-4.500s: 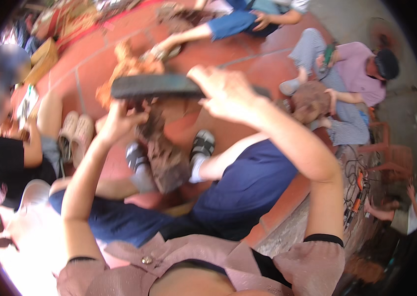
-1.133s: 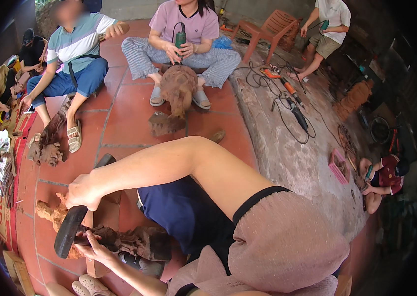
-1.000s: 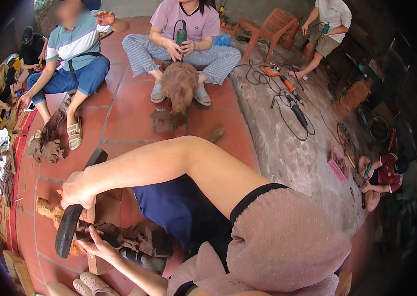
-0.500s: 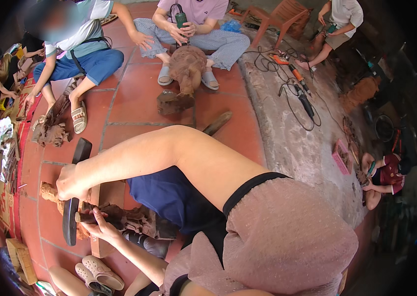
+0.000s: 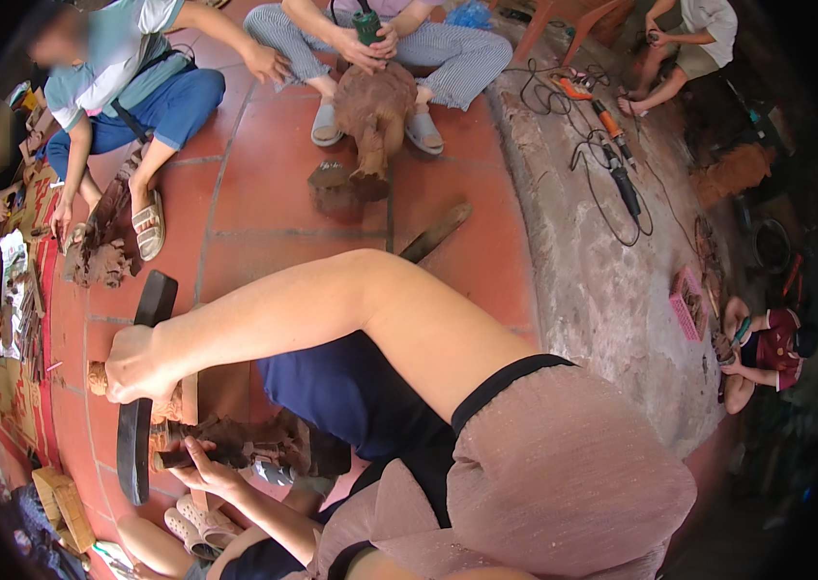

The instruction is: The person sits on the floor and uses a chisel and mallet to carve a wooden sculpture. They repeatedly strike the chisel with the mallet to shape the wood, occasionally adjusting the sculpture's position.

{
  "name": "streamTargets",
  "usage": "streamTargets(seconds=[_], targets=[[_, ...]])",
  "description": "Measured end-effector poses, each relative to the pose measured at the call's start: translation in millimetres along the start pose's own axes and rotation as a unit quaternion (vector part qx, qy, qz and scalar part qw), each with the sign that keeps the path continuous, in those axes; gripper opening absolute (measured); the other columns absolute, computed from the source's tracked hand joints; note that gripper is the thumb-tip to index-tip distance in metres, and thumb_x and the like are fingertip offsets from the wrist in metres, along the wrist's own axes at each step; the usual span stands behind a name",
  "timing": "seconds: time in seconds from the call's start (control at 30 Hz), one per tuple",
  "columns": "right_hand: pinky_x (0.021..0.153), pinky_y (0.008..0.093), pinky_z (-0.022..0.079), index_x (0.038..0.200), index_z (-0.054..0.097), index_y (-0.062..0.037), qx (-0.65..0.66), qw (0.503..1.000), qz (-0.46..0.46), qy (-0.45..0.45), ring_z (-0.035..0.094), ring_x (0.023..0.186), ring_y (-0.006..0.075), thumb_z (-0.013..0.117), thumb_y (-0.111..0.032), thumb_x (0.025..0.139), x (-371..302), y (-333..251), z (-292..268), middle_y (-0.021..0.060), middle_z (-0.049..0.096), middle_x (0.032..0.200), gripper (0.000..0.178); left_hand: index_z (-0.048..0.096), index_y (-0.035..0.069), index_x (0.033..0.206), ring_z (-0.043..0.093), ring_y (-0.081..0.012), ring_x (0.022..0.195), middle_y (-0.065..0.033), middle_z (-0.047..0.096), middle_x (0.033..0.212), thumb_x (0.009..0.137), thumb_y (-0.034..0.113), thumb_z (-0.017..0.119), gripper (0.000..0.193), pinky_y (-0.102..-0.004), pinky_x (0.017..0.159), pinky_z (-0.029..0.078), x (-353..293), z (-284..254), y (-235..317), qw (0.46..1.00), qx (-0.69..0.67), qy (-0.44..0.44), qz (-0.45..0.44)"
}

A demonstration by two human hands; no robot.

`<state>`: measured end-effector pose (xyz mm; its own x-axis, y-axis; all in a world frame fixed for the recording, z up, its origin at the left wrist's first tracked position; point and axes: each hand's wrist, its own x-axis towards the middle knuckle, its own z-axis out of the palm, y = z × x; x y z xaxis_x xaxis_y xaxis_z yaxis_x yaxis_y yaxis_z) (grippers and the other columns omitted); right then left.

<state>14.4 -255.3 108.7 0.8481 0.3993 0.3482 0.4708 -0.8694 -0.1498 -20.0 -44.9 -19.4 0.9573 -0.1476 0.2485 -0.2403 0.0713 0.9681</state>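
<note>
My right hand [image 5: 138, 362] is closed around a long black wooden mallet [image 5: 135, 449], a flat bar that stretches beyond both sides of the fist. Below it, my left hand [image 5: 211, 474] grips a chisel by its short dark handle [image 5: 173, 461]; the blade is out of sight. The handle's end lies close beside the mallet, and I cannot tell if they touch. Behind my left fingers lies a dark brown wood carving [image 5: 278, 440] with a freshly cut orange end. A lighter carved wood piece [image 5: 97, 378] shows past my right hand.
Beyond my arm, a person steers a green power tool [image 5: 367, 26] over a large brown carving [image 5: 375, 116]. A wood stick [image 5: 438, 232] lies on the red tiles. Corded grinders [image 5: 625, 188] rest at right. Clogs [image 5: 201, 522] and wooden blocks [image 5: 63, 503] are at lower left.
My left hand and the chisel handle have shifted downward, and the mallet's near end sits a little lower. More of the carving's orange end shows. The whole view has moved slightly.
</note>
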Motion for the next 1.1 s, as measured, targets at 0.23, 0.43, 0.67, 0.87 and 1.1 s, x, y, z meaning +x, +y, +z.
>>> streamTargets(seconds=[0.23,0.43,0.67,0.87,1.1], targets=[[0.064,0.0447,0.055,0.082,0.066,-0.0102,0.025,1.0,-0.009,-0.016,0.069,0.078,0.0316,0.075,-0.02,0.064,-28.2,14.4,-29.9,0.0096,0.07,0.077,0.022,0.053,0.0,0.112,0.049,-0.0101,0.059,-0.0038,0.053,0.075,0.092,0.005,0.062,0.023,-0.0248,0.056,0.042,1.5,9.3,2.7,1.0,0.013,0.012,-0.015],[0.062,0.043,0.054,0.081,0.064,-0.0082,0.014,0.999,0.012,-0.042,0.069,0.075,0.0302,0.076,-0.016,0.063,-25.6,5.4,-31.8,0.0084,0.069,0.076,0.023,0.051,0.001,0.114,0.053,-0.0116,0.06,-0.0058,0.057,0.082,0.092,0.01,0.065,0.028,-0.0257,0.061,0.047,5.6,-3.2,5.6,0.999,-0.006,-0.042,-0.031],[0.062,0.042,0.054,0.08,0.062,-0.0077,0.026,1.0,0.0,-0.01,0.069,0.074,0.0298,0.075,-0.014,0.064,-20.0,-7.5,-34.1,0.0083,0.067,0.073,0.022,0.054,0.001,0.114,0.057,-0.0124,0.075,-0.0046,0.061,0.089,0.099,0.018,0.058,0.023,-0.0274,0.075,0.048,-15.3,-11.0,22.2,0.998,0.009,-0.062,-0.007],[0.067,0.0443,0.053,0.089,0.058,-0.0102,0.027,0.997,0.021,-0.063,0.067,0.08,0.0307,0.074,-0.012,0.064,-9.8,-3.3,-32.9,0.0085,0.063,0.084,0.03,0.058,0.003,0.104,0.058,-0.0113,0.085,-0.0036,0.063,0.095,0.086,-0.001,0.069,0.021,-0.025,0.079,0.048,-18.4,-37.7,46.6,0.991,0.078,-0.108,-0.032],[0.072,0.0458,0.052,0.104,0.063,-0.0143,-0.023,0.999,0.024,-0.019,0.067,0.082,0.0319,0.076,-0.01,0.063,-9.6,0.4,-33.5,0.0098,0.066,0.084,0.044,0.058,0.003,0.103,0.059,-0.011,0.079,-0.0051,0.063,0.091,0.085,0.004,0.072,0.023,-0.0241,0.069,0.05,-34.3,-46.6,57.9,0.998,0.049,-0.042,-0.027]])
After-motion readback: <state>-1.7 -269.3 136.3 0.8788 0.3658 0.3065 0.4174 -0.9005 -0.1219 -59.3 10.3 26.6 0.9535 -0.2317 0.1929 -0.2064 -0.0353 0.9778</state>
